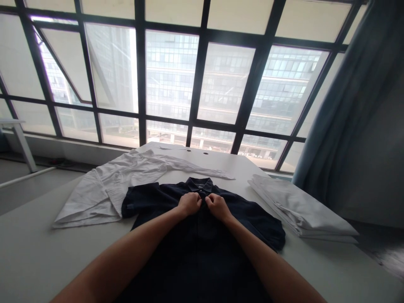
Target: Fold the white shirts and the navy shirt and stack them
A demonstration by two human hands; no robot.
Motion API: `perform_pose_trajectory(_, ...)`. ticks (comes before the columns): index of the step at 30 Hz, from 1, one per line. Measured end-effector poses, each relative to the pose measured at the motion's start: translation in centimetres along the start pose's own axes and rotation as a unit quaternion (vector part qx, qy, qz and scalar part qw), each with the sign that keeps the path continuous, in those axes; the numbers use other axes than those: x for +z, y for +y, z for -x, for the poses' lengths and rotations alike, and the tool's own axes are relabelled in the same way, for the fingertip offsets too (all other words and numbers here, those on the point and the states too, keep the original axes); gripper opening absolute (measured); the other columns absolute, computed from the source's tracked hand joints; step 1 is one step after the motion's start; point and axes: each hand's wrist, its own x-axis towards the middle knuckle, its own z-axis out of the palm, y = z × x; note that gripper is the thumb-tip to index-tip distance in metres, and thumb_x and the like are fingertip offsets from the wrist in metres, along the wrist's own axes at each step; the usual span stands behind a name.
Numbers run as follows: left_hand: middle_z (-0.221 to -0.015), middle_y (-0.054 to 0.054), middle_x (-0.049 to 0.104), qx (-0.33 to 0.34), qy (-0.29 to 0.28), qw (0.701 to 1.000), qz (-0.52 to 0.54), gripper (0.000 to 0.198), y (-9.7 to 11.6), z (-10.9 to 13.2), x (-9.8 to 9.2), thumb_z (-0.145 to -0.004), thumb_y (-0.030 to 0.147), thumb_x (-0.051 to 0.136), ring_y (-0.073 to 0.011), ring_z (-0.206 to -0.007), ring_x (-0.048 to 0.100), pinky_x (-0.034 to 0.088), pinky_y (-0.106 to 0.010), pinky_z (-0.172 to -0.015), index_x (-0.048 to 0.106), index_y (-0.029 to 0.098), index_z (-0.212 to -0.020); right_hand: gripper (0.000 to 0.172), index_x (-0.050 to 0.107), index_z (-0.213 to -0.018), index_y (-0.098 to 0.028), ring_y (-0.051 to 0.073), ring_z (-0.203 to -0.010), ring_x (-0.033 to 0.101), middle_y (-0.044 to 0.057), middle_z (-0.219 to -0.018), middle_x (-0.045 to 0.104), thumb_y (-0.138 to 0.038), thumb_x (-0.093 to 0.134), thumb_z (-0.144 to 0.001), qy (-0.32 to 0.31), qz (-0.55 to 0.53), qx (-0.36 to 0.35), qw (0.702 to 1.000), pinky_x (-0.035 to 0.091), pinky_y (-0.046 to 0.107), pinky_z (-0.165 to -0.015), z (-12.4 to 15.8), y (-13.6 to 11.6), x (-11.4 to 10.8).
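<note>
A dark navy polo shirt [252, 219] lies spread flat on the white table [28, 252], collar pointing away from me. My left hand [188, 203] and my right hand [216, 205] are both closed, side by side just below the collar. Their fingertips pinch the shirt's front placket where it meets the collar. Both forearms reach over the shirt's body and hide its middle.
A white long-sleeved shirt [104, 189] lies crumpled at the left, one sleeve stretched behind the polo. A stack of folded white garments [303, 210] sits at the right. Large windows stand behind the table, and a blue curtain [350, 97] hangs at the right.
</note>
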Motion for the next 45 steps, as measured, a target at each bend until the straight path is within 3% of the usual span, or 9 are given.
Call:
perform_pose_trajectory(3, -0.099, -0.011, 0.074, -0.013, 0.003, 0.998, 0.063, 0.024, -0.9, -0.5, 0.3, -0.090, 0.033, 0.055, -0.0262, -0.097, 0.068, 0.048, -0.032, -0.085, 0.072, 0.017, -0.098, 0.017, 0.068, -0.089, -0.015, 0.019, -0.079, 0.066, 0.007, -0.084, 0.072, -0.024, 0.054, -0.086, 0.020, 0.000, 0.012, 1.000, 0.045, 0.025, -0.074, -0.1, 0.2, 0.2)
perform_pose_trajectory(6, -0.099, -0.010, 0.074, -0.014, 0.001, 0.992, 0.128, 0.026, -1.9, -1.2, 0.6, -0.090, 0.033, 0.056, -0.0251, -0.096, 0.067, 0.048, -0.031, -0.084, 0.072, 0.015, -0.098, 0.018, 0.069, -0.090, -0.015, 0.019, -0.081, 0.067, 0.006, -0.086, 0.072, -0.024, 0.054, -0.085, -0.001, -0.028, 0.003, 1.000, 0.047, 0.026, -0.075, -0.1, 0.4, 0.2)
perform_pose_trajectory(13, -0.091, -0.008, 0.074, 0.011, -0.016, 0.980, 0.200, 0.030, -2.9, -2.0, 1.1, -0.090, 0.033, 0.053, -0.0211, -0.086, 0.067, 0.050, -0.027, -0.075, 0.073, 0.011, -0.096, 0.027, 0.070, -0.096, -0.015, 0.019, -0.072, 0.064, 0.005, -0.080, 0.071, -0.032, 0.052, -0.085, -0.033, -0.075, 0.006, 0.997, 0.048, 0.027, -0.065, 0.1, 0.6, 0.4)
perform_pose_trajectory(23, -0.085, -0.007, 0.073, 0.025, -0.015, 0.975, 0.221, 0.031, -3.3, -2.1, 1.3, -0.085, 0.036, 0.057, -0.0214, -0.081, 0.066, 0.049, -0.029, -0.075, 0.075, 0.011, -0.093, 0.023, 0.070, -0.088, -0.014, 0.018, -0.072, 0.064, 0.005, -0.078, 0.070, -0.030, 0.055, -0.082, -0.033, -0.105, -0.049, 0.993, 0.049, 0.026, -0.067, 0.1, 1.0, 0.5)
perform_pose_trajectory(32, -0.084, -0.008, 0.074, 0.028, -0.021, 0.975, 0.219, 0.033, -3.6, -2.4, 1.6, -0.083, 0.039, 0.059, -0.0226, -0.081, 0.066, 0.048, -0.029, -0.073, 0.077, 0.012, -0.092, 0.023, 0.071, -0.091, -0.015, 0.019, -0.067, 0.065, 0.005, -0.078, 0.071, -0.031, 0.059, -0.079, -0.021, -0.161, -0.015, 0.987, 0.051, 0.027, -0.058, -0.3, 1.7, 1.0)
perform_pose_trajectory(38, -0.081, -0.008, 0.073, -0.003, -0.011, 0.969, 0.245, 0.032, -3.1, -2.3, 1.9, -0.083, 0.036, 0.057, -0.0225, -0.077, 0.065, 0.047, -0.029, -0.069, 0.076, 0.011, -0.087, 0.020, 0.070, -0.090, -0.015, 0.015, -0.048, 0.058, 0.002, -0.069, 0.067, -0.029, 0.056, -0.082, -0.040, -0.235, 0.017, 0.971, 0.046, 0.026, -0.045, -0.3, 1.5, 1.2)
perform_pose_trajectory(45, -0.063, -0.002, 0.064, -0.030, -0.033, 0.953, 0.300, 0.030, -2.7, -2.4, 2.2, -0.084, 0.038, 0.059, -0.0143, -0.055, 0.056, 0.040, -0.023, -0.053, 0.072, 0.011, -0.078, 0.011, 0.064, -0.085, -0.015, 0.014, -0.046, 0.057, 0.002, -0.066, 0.065, -0.020, 0.056, -0.080, -0.031, -0.221, 0.033, 0.974, 0.046, 0.025, -0.044, -0.5, 1.0, 1.3)
